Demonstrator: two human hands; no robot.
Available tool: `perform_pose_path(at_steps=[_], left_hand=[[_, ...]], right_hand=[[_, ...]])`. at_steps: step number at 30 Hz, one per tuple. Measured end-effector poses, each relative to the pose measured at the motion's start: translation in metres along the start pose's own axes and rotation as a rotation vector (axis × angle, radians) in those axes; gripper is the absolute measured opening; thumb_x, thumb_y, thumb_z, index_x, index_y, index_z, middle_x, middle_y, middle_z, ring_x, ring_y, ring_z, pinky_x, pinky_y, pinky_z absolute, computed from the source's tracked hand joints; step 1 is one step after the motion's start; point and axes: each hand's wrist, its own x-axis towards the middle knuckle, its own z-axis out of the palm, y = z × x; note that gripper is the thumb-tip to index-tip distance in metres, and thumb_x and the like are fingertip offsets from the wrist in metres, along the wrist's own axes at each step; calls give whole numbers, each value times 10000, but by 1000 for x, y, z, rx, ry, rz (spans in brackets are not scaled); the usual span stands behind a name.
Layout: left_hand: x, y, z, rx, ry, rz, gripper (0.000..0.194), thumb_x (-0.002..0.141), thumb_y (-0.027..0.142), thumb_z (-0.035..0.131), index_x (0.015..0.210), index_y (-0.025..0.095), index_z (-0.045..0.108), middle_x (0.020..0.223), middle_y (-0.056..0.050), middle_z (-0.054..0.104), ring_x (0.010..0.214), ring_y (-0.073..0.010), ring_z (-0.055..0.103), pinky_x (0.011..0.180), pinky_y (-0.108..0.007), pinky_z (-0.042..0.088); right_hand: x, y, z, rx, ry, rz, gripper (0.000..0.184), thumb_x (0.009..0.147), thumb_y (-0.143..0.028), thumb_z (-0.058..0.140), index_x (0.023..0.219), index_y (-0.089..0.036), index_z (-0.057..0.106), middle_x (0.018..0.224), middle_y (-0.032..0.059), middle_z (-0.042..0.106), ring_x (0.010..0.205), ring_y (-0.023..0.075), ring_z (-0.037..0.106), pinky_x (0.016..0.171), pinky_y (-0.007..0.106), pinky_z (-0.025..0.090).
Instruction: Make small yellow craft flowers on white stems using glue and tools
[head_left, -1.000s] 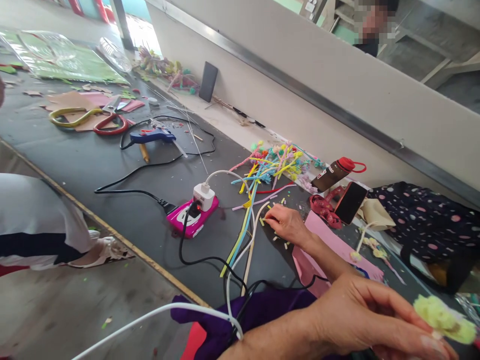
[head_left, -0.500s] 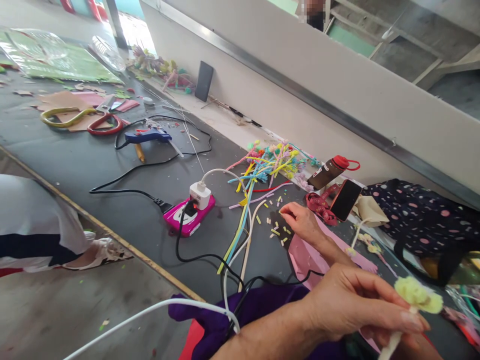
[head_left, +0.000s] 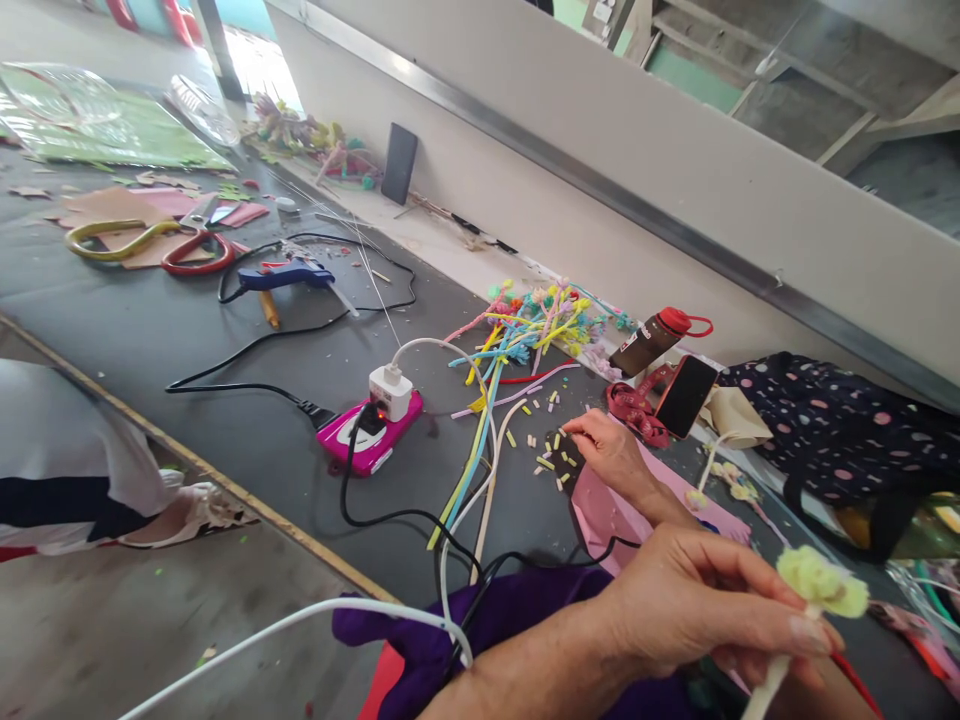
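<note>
My left hand [head_left: 720, 600], at the lower right, pinches the cream stem [head_left: 769, 685] of a fluffy pale yellow chenille flower [head_left: 821, 580] just below its head. Beyond my left wrist, my right hand [head_left: 611, 455] reaches over the dark table with thumb and fingertips pressed together. A tiny pale cut piece [head_left: 562, 431] shows at those fingertips. Short cut chenille pieces [head_left: 546, 463], yellow and pinkish, lie scattered beside that hand. A pink sheet [head_left: 604, 515] lies under my right forearm. Long chenille stems [head_left: 469, 470] run across the table to the left.
A pile of colourful chenille flowers [head_left: 540, 320] lies near the wall. Around it are a bottle [head_left: 645, 342], a phone [head_left: 686, 395] and a dotted bag [head_left: 847, 430]. A pink power strip [head_left: 367, 435], cords, a blue glue gun [head_left: 289, 275] and scissors [head_left: 199, 245] lie left.
The view has shifted slightly, so most things sit a little further left. My left hand still holds the flower; my right fingertips stay beside the cut pieces, with little visible movement.
</note>
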Motion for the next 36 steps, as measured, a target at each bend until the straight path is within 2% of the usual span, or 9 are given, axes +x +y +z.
perform_pose_path(at_steps=[4,7,10,13,17,20,25,30,36], left_hand=[[-2,1,2,-2,32,14,342,512,378,800,638,101,644,569,-9,637,365,-40,504,344,-141,325],[-2,1,1,5,36,10,337,507,371,804,634,101,646,565,-9,638,359,-39,498,335,-139,316],[0,2,-1,8,37,20,328,527,371,795,651,102,655,561,-6,639,351,-43,503,330,-142,321],[3,6,-2,-14,111,34,324,523,372,793,637,103,651,534,-13,640,312,-49,476,302,-155,304],[6,11,-2,-53,256,77,254,557,323,765,619,118,630,493,-16,631,281,-44,428,291,-158,264],[8,12,-4,-9,280,84,223,620,311,729,651,118,623,494,-14,626,292,-35,415,309,-152,257],[15,9,-13,42,364,107,204,676,306,706,698,127,612,522,14,601,328,-16,390,335,-136,249],[24,1,-20,130,410,86,215,698,315,702,730,120,618,559,25,582,353,-2,384,337,-127,211],[28,-15,-21,256,403,0,224,707,331,696,736,125,613,571,21,589,344,-6,396,324,-135,197]], right_hand=[[5,3,3,3,-108,-64,223,821,-150,520,966,-258,652,930,12,638,847,152,608,731,244,442],[11,1,8,1,-155,-83,148,805,-162,541,864,-235,655,898,22,627,820,159,594,698,243,417],[14,-1,9,39,-106,-33,108,790,-159,531,803,-208,626,849,29,611,761,161,576,666,250,398],[7,0,0,121,-32,43,97,801,-182,506,826,-202,598,777,14,605,682,148,561,637,254,398],[-21,6,-23,261,73,176,149,842,-257,458,926,-188,561,697,-6,588,580,127,559,557,238,428],[-49,8,-41,447,173,311,277,855,-305,447,1086,-177,532,755,11,596,611,131,578,543,235,452],[-92,5,-65,881,407,535,159,778,-278,576,899,-184,615,667,-17,573,570,111,522,532,220,421],[-127,5,-73,1108,460,504,98,804,-280,591,818,-183,581,692,-13,583,573,105,527,532,225,420],[-155,4,-69,1205,576,412,42,778,-216,644,781,-192,610,612,-37,556,517,85,492,486,203,388]])
